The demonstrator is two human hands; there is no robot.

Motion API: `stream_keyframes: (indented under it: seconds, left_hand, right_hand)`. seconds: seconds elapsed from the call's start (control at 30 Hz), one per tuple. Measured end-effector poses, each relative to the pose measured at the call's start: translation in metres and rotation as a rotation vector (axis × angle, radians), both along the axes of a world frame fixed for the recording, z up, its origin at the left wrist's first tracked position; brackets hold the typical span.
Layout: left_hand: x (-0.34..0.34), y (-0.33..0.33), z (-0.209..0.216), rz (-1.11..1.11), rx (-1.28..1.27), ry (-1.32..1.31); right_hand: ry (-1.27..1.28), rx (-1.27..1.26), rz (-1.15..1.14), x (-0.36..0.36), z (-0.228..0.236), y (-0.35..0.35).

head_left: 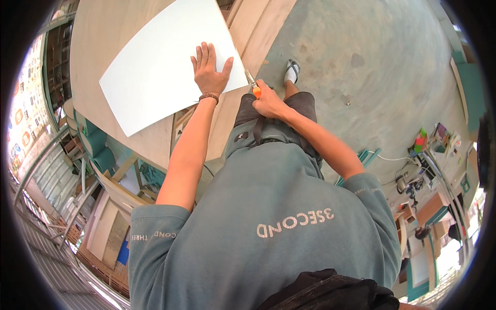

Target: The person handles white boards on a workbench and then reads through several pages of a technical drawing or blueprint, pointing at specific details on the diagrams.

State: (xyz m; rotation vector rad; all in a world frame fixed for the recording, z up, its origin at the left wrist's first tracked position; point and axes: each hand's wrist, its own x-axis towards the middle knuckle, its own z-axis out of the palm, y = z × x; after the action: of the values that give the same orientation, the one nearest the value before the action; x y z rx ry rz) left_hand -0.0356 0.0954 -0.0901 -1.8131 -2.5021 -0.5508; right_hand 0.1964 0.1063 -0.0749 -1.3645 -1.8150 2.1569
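A large white sheet (pixel 160 67) with a curved far-left edge lies flat on a wooden tabletop (pixel 103 39). My left hand (pixel 211 72) rests palm down on the sheet near its right side, fingers stretched out and slightly spread, a dark bracelet at the wrist. Just right of the sheet, my right hand (pixel 269 103) is closed around an orange-handled utility knife (pixel 256 89). The knife's metal front end points up and away, at or very close to the sheet's right edge; whether it touches cannot be made out.
Wooden boards (pixel 258 26) run along the table's right side. A grey concrete floor (pixel 372 67) stretches to the right, with my sandalled foot (pixel 292 71) on it. Tools and cables (pixel 411 181) lie at the lower right. Metal railings (pixel 49 206) and teal curved pieces (pixel 98 147) stand left.
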Motion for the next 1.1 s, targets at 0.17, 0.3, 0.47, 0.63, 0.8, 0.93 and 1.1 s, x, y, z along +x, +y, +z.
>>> stream_keyframes:
  seconds: [0.17,0.3,0.47,0.63,0.8,0.93,1.1]
  left_hand:
    - [0.003,0.005,-0.001,-0.003,-0.014,-0.006]
    - [0.009,0.007,0.001,-0.015,-0.037,-0.014]
    - [0.013,0.003,0.007,0.011,-0.059,-0.044]
    - [-0.008,-0.025,0.002,0.432,-0.215,0.046]
    - [-0.067,-0.066,0.013,1.171,-0.338,-0.176]
    - [-0.093,-0.084,0.012,1.403,-0.287,-0.263]
    - [-0.095,-0.073,0.015,1.382,-0.352,-0.252]
  right_hand:
    - [-0.025,-0.116,0.066,0.006,0.001,0.022]
    - [-0.011,-0.127,0.082,0.014,0.000,0.034]
    - [0.067,0.084,-0.035,0.015,-0.008,0.014]
    - [0.028,0.059,-0.065,0.013,-0.009,0.005]
    - [-0.001,0.064,-0.040,0.012,-0.016,0.006]
    - [-0.008,0.030,-0.005,0.007,-0.012,0.007]
    - [-0.051,-0.023,0.064,0.008,0.000,0.021]
